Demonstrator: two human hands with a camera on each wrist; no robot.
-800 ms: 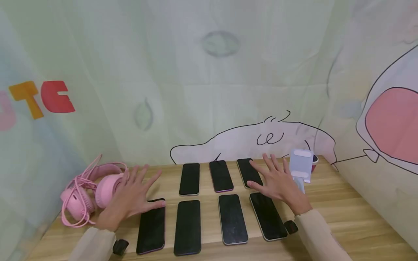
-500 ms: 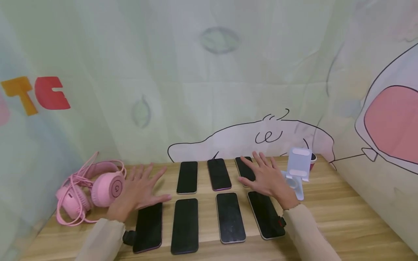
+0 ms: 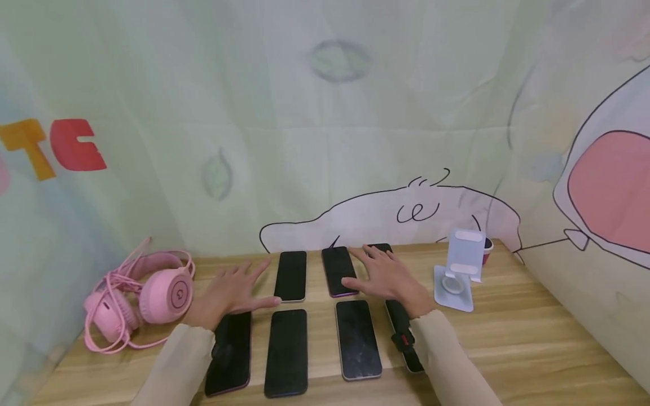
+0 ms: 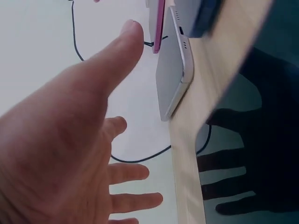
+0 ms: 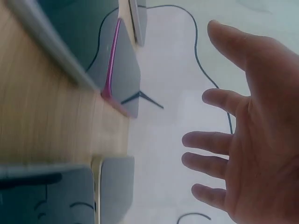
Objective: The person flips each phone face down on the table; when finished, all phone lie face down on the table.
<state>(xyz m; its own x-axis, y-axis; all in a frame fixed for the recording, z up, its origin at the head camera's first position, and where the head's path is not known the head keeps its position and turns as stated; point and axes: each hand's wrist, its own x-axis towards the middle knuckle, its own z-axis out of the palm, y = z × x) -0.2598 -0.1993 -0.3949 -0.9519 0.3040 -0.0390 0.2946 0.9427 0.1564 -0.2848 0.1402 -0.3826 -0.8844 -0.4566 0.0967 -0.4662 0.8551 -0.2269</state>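
Note:
Several smartphones with dark screens lie face up in two rows on the wooden table. My left hand (image 3: 231, 293) hovers palm down with spread fingers, just left of the back-left phone (image 3: 291, 276) and over the far end of the front-left phone (image 3: 231, 361). My right hand (image 3: 386, 276) is also spread and holds nothing; it overlaps the back-middle phone (image 3: 336, 268) and hides most of the back-right phone (image 3: 382, 247). Its sleeve covers part of the front-right phone (image 3: 398, 316). In the left wrist view, a silver-edged phone (image 4: 175, 79) lies beyond the thumb.
Pink headphones (image 3: 167, 296) with a bundled cable sit at the left. A pale blue folding phone stand (image 3: 465, 254) stands at the right, with a small cup (image 3: 487, 252) partly hidden behind it. Two more phones, front left-middle (image 3: 286, 355) and front right-middle (image 3: 358, 338), lie nearer me. A printed curtain (image 3: 325, 141) hangs behind.
Both hands have moved inward, the left to the right and the right to the left. The stand's base has come into view. The phones stay in place.

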